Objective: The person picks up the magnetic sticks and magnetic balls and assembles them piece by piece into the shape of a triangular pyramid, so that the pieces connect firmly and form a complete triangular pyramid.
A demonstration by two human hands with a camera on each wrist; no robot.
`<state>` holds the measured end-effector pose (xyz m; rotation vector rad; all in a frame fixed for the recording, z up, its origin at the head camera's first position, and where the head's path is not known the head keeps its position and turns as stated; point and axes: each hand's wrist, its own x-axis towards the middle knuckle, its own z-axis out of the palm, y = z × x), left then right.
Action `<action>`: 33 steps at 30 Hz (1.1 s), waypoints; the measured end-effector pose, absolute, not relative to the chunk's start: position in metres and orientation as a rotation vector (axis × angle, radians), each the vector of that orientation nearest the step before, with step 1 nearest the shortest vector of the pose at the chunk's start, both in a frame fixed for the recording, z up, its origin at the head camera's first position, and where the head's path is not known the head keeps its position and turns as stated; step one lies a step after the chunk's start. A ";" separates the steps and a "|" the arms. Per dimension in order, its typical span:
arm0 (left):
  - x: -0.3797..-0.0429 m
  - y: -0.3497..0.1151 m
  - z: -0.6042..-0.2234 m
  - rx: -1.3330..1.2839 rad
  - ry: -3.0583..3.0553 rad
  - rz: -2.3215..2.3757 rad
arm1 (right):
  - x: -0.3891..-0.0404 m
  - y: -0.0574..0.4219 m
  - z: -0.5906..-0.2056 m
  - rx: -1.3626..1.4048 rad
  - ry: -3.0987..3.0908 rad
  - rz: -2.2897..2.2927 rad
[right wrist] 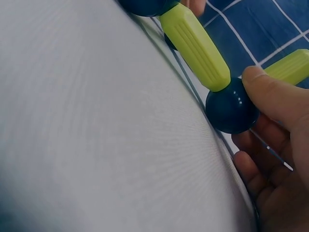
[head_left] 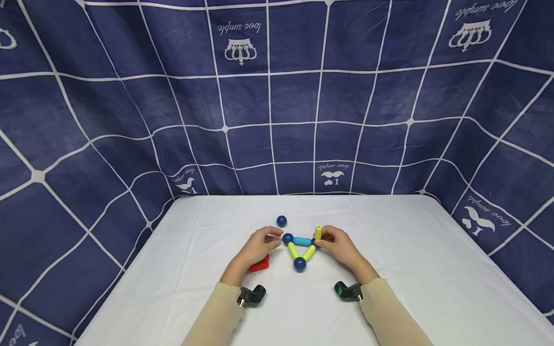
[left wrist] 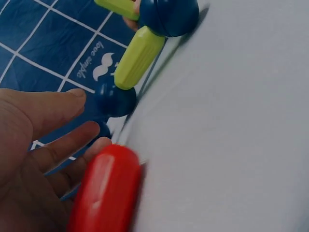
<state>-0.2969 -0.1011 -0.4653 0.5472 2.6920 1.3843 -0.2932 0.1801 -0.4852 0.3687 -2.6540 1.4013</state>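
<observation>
A flat triangle of magnetic building pieces lies on the table: a light blue rod (head_left: 302,241), a yellow-green left rod (head_left: 293,251) and right rod (head_left: 309,253), with dark blue balls at the corners. At the right corner, my right hand (head_left: 339,245) pinches the blue ball (right wrist: 231,107) between thumb and fingers. Up from that ball stands another yellow-green rod (head_left: 318,232). My left hand (head_left: 261,246), fingers loosely bent and apart, is beside the left corner ball (head_left: 287,238) and holds nothing. The front ball (head_left: 299,264) sits nearest me.
Red rods (head_left: 259,265) lie on the table under and beside my left hand. Behind the triangle is a loose dark blue ball (head_left: 282,221). A white cloth covers the table (head_left: 433,269), and a blue checked curtain (head_left: 294,96) surrounds its back and sides.
</observation>
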 end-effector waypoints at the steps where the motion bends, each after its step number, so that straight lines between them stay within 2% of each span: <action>1: -0.297 -0.103 -0.464 0.542 2.686 1.374 | -0.293 0.180 -0.486 0.361 -2.653 1.414; 21: -0.292 -0.142 -0.444 0.582 2.611 0.971 | -0.286 0.178 -0.487 0.378 -2.647 1.476; 33: -0.293 -0.138 -0.449 0.555 2.705 1.047 | -0.280 0.180 -0.488 0.405 -2.644 1.494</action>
